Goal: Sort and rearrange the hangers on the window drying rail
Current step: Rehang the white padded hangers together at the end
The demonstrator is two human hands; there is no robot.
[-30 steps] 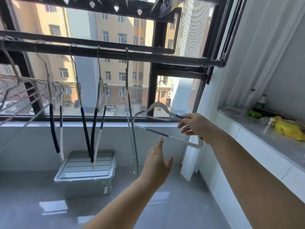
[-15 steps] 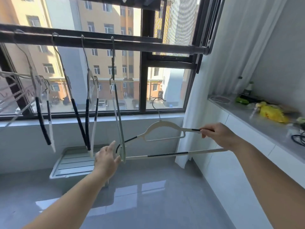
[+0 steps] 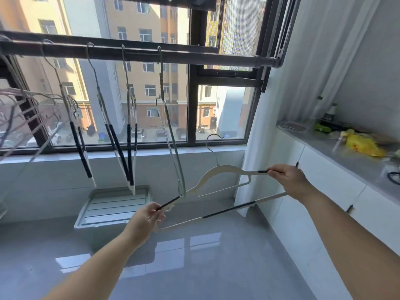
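A cream hanger (image 3: 218, 172) with black grip sleeves is held flat-on below the rail, its hook pointing up. My right hand (image 3: 287, 178) pinches its right shoulder end. My left hand (image 3: 149, 217) pinches its left shoulder end at the black sleeve. Along the dark drying rail (image 3: 194, 56) across the window hang several hangers edge-on: a thin green one (image 3: 173, 146) nearest the held hanger, then black-sleeved white ones (image 3: 129, 148) further left. A fan of pale hangers (image 3: 19, 109) sits at the far left.
A pale plastic box with a ribbed lid (image 3: 114, 207) stands on the glossy grey floor under the rail. A white curtain (image 3: 281, 105) hangs at the right window edge. The grey counter (image 3: 355, 161) on the right carries a yellow bag, bottles and a cable.
My left hand has risen from open below the hangers and closed on the left end of the cream hanger. My right hand has lowered the hanger and turned it level.
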